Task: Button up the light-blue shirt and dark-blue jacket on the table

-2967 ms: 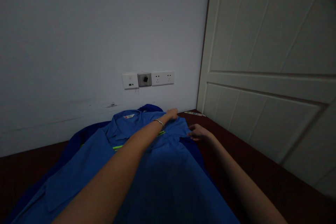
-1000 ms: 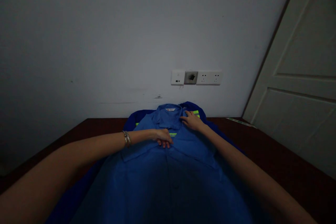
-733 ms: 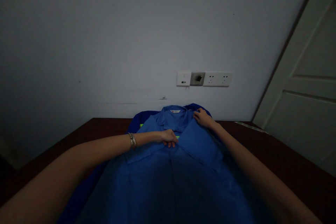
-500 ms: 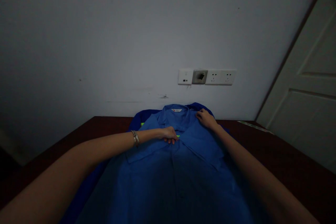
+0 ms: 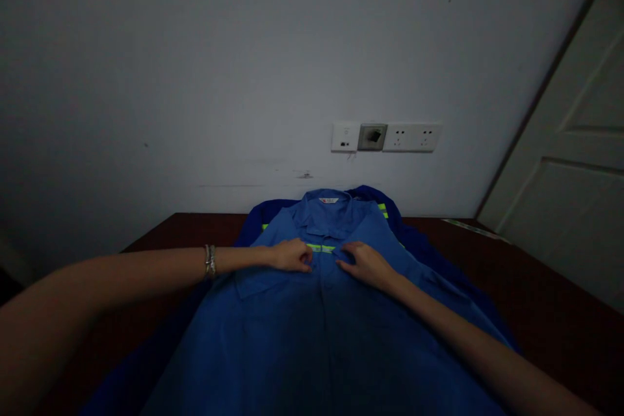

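A light blue work shirt (image 5: 273, 344) lies front up, its collar at the far end with a white label (image 5: 328, 200) inside. Under it spreads a darker blue garment (image 5: 373, 196), showing at the shoulders and along the right side. A yellow-green reflective strip (image 5: 320, 248) shows across the chest between my hands. My left hand (image 5: 291, 255), bracelets at its wrist, rests at the left chest, fingers bent and slightly apart. Opposite it, my right hand (image 5: 365, 264) is over the right chest, thumb and forefinger apart. No cloth is visibly gripped by either hand.
The garments lie on a dark red-brown table (image 5: 195, 231) against a pale wall (image 5: 219, 78). Wall sockets (image 5: 412, 138) sit above the collar. At right stands a white panelled door (image 5: 580, 188), with a thin patterned strip (image 5: 475, 229) near the table's back edge.
My right hand has come from the right shoulder down to the chest. My left hand has let go of the shirt front and shifted left. The right-hand flap lies flatter, uncovering more reflective strip.
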`<state>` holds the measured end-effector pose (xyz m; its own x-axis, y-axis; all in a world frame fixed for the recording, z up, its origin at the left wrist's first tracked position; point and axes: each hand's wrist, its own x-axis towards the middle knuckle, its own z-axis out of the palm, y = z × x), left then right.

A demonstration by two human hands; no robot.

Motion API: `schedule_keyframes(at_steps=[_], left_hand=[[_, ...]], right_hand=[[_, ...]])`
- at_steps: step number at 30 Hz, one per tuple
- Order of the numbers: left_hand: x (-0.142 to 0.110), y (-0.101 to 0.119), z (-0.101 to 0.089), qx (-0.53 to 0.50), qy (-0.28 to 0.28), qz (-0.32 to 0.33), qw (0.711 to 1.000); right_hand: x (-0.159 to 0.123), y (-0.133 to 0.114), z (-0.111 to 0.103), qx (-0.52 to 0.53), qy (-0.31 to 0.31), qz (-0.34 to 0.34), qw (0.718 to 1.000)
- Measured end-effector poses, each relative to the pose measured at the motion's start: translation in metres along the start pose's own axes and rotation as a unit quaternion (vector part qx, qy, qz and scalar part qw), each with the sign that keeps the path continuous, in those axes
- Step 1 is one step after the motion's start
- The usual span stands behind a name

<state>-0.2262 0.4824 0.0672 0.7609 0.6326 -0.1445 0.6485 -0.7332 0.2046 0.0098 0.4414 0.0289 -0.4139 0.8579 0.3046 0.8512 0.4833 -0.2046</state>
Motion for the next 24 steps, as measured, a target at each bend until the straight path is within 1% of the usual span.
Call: schedule_keyframes(at_steps=[3, 6, 11, 16, 20, 24], left_hand=[[-0.011, 0.004, 0.012, 0.053, 0.042, 0.011, 0.998], [-0.016, 0.006, 0.019, 0.086, 0.069, 0.016, 0.994], [-0.017, 0.006, 0.021, 0.118, 0.079, 0.042, 0.989], [-0.018, 0.003, 0.024, 0.126, 0.093, 0.052, 0.986], [-0.021, 0.003, 0.027, 0.122, 0.107, 0.048, 0.986], [-0.025, 0.003, 0.027, 0.107, 0.110, 0.051, 0.987]], right_hand=[[-0.004, -0.006, 0.007, -0.005, -0.019, 0.012, 1.000], [-0.003, -0.006, 0.008, -0.019, -0.025, -0.006, 0.999], [-0.011, -0.010, 0.009, -0.029, -0.020, -0.067, 0.997], [-0.021, -0.019, 0.011, -0.048, -0.011, -0.119, 0.992], [-0.022, -0.021, 0.010, -0.067, -0.015, -0.130, 0.989], [-0.023, -0.021, 0.010, -0.061, -0.010, -0.129, 0.990]])
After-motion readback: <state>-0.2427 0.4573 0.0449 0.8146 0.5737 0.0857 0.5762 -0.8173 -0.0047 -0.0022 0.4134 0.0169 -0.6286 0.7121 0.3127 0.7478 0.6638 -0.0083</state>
